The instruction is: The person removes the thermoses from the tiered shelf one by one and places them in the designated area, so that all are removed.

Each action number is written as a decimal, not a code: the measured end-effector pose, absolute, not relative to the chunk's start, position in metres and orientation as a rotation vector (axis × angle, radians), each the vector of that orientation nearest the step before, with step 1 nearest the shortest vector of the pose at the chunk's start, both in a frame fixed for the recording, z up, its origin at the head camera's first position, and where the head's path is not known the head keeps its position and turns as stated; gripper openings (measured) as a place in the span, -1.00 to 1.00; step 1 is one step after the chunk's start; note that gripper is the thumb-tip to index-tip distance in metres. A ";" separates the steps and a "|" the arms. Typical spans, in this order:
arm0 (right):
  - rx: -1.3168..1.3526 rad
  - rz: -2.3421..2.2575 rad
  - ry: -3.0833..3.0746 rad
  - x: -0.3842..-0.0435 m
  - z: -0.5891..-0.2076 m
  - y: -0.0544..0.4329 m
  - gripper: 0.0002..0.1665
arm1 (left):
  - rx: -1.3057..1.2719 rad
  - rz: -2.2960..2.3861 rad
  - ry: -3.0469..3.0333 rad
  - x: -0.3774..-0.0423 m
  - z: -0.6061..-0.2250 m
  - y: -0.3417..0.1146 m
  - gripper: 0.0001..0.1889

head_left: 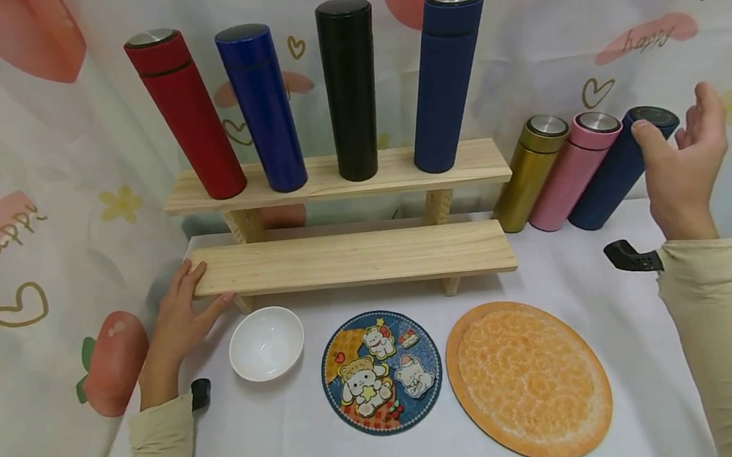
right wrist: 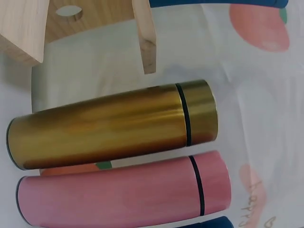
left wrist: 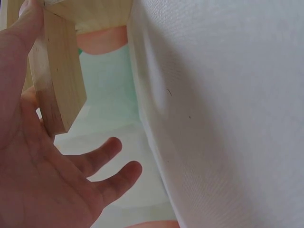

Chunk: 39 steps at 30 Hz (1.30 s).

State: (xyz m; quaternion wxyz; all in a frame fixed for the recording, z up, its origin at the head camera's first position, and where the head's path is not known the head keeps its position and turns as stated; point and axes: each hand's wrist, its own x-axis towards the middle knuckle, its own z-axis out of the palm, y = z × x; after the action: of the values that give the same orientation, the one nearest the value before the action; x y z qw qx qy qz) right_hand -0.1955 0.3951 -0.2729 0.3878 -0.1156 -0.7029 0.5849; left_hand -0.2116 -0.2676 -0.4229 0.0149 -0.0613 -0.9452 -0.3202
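Where a printed cloth backdrop [head_left: 554, 56] met the white counter [head_left: 229, 455], a two-tier wooden shelf [head_left: 320, 175] stood toward the rear. Its upper tier carried, left to right, a red flask [head_left: 186, 113], a glossy blue flask [head_left: 263, 109], a black flask [head_left: 350, 90] and a navy flask [head_left: 451, 84]. Past the shelf's right end, on the counter, stood a gold flask [head_left: 531, 176], a pink flask [head_left: 575, 173] and, outermost, a second navy flask [head_left: 613, 179]. Front right lay a round orange mat [head_left: 533, 381]; left of it, a smaller cartoon mat [head_left: 380, 370]. Hands: the left hand [head_left: 179, 320] held the left end of the lower plank [head_left: 356, 259] — thumb at the front edge, fingers toward the rear, two others extended free. The right hand [head_left: 685, 172], half open and gripping nothing, was raised beside the second navy flask's cap — contact could not be told. A white bowl [head_left: 266, 345] sat before the shelf's left end.
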 end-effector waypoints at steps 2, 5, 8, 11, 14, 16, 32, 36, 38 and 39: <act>-0.267 1.518 -1.775 -0.196 -0.272 0.393 -0.04 | -0.191 -0.999 -2.938 -0.211 -0.423 -0.268 -0.01; -0.223 1.572 -1.736 -0.196 -0.273 0.389 -0.04 | -0.183 -0.996 -2.940 -0.211 -0.424 -0.268 0.00; -0.197 1.605 -1.720 -0.193 -0.273 0.385 -0.06 | -0.178 -0.989 -2.942 -0.212 -0.425 -0.269 0.01; -0.164 1.666 -1.678 -0.194 -0.273 0.382 -0.06 | -0.180 -0.992 -2.939 -0.212 -0.425 -0.269 0.01; -0.137 1.706 -1.645 -0.194 -0.273 0.377 -0.07 | -0.182 -0.989 -2.934 -0.212 -0.427 -0.270 0.00; -0.128 1.706 -1.640 -0.195 -0.274 0.373 -0.09 | -0.180 -0.990 -2.936 -0.212 -0.428 -0.270 0.00; 0.038 1.766 -1.629 -0.207 -0.276 0.333 -0.22 | -0.162 -0.977 -2.960 -0.215 -0.426 -0.269 0.01; 0.078 1.750 -1.684 -0.212 -0.275 0.318 -0.22 | -0.160 -0.979 -2.962 -0.214 -0.426 -0.269 0.01; 0.097 1.751 -1.702 -0.215 -0.274 0.311 -0.23 | -0.159 -0.977 -2.961 -0.215 -0.427 -0.269 0.01; 0.099 1.743 -1.725 -0.216 -0.274 0.308 -0.23 | -0.159 -0.976 -2.960 -0.215 -0.427 -0.269 0.02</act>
State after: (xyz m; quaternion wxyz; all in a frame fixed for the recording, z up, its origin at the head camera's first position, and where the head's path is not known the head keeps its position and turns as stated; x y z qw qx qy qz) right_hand -0.2161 0.3078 -0.2736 0.3369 0.0379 -0.6619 0.6686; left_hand -0.2150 -0.2693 -0.4272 0.0102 -0.0510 -0.9484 -0.3127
